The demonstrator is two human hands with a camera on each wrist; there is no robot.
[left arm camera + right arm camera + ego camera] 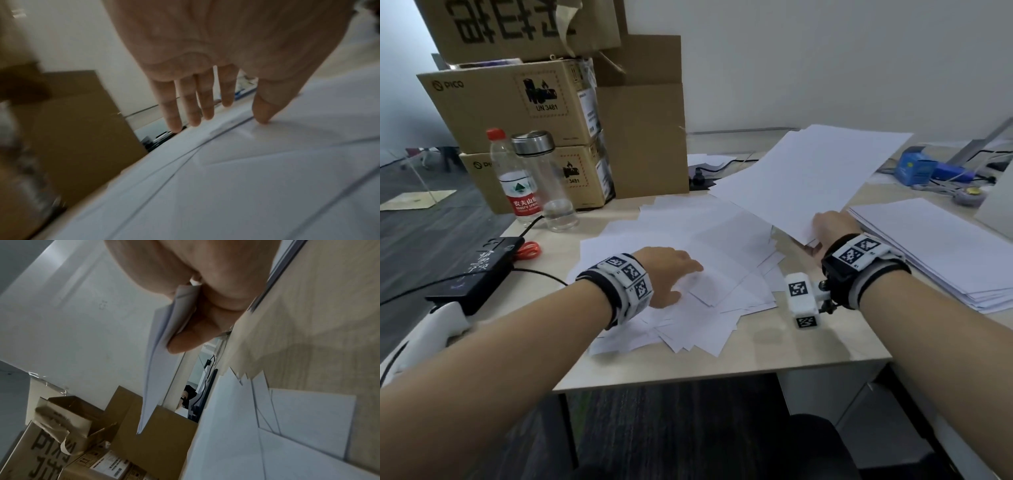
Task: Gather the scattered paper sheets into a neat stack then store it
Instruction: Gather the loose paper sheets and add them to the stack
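A loose heap of white paper sheets (688, 260) covers the middle of the wooden desk (808, 346). My left hand (671, 274) lies over this heap with straight fingers (191, 107), the thumb tip touching a sheet (267, 154). My right hand (832, 226) pinches a few white sheets (808, 174) by their near edge and holds them raised above the desk; the right wrist view shows the thumb and fingers (191, 335) clamping that bundle (156, 369). A neater stack of sheets (941, 250) lies at the right.
Cardboard boxes (524, 113) stand at the back left, with a water bottle (517, 181) and a clear flask (548, 181) in front. A black device (479, 270) with cables sits at the left edge. A blue object (917, 168) lies at the back right.
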